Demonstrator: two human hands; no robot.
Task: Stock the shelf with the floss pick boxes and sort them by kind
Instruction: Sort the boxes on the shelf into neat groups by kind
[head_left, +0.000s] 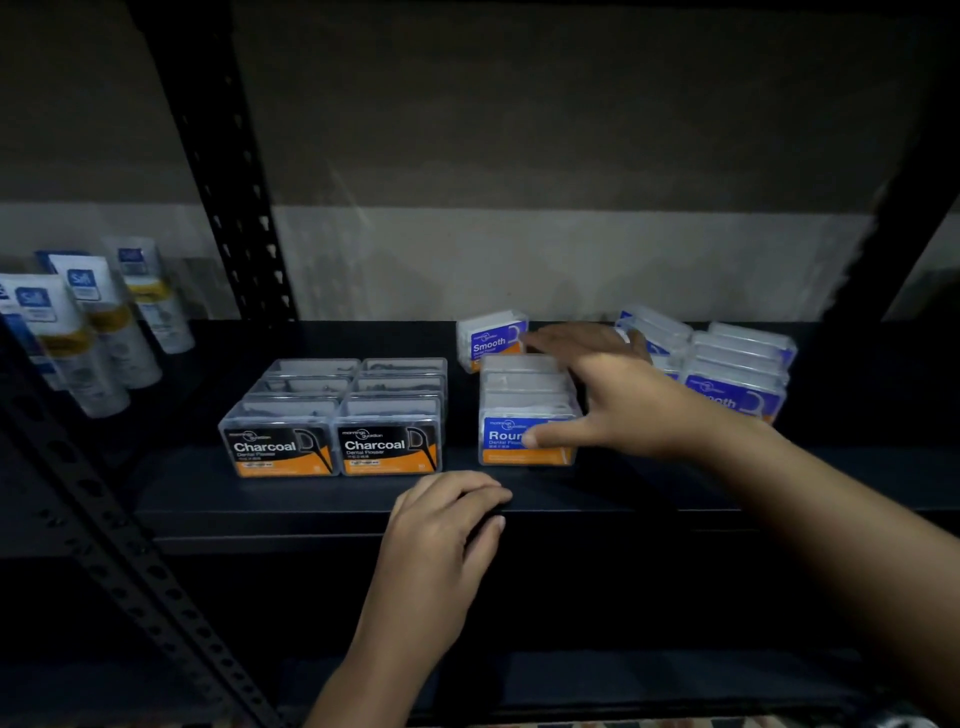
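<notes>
Two rows of black-and-orange Charcoal boxes (332, 415) stand on the dark shelf (311, 499). Right of them is a row of blue Round boxes (524, 410). My right hand (613, 395) is spread over this row, its thumb on the front box's label and its fingers stretched toward the back. One Smooth box (491, 340) stands tilted behind the Round row, near my fingertips. More Smooth boxes (737, 374) sit at the right, partly behind my wrist. My left hand (447, 525) rests with curled fingers on the shelf's front edge.
White tubes with blue labels (88, 332) stand on the neighbouring shelf section at the left. Black perforated uprights (228, 171) frame the bay, and another dark post (893, 197) rises at the right. A grey wall is behind.
</notes>
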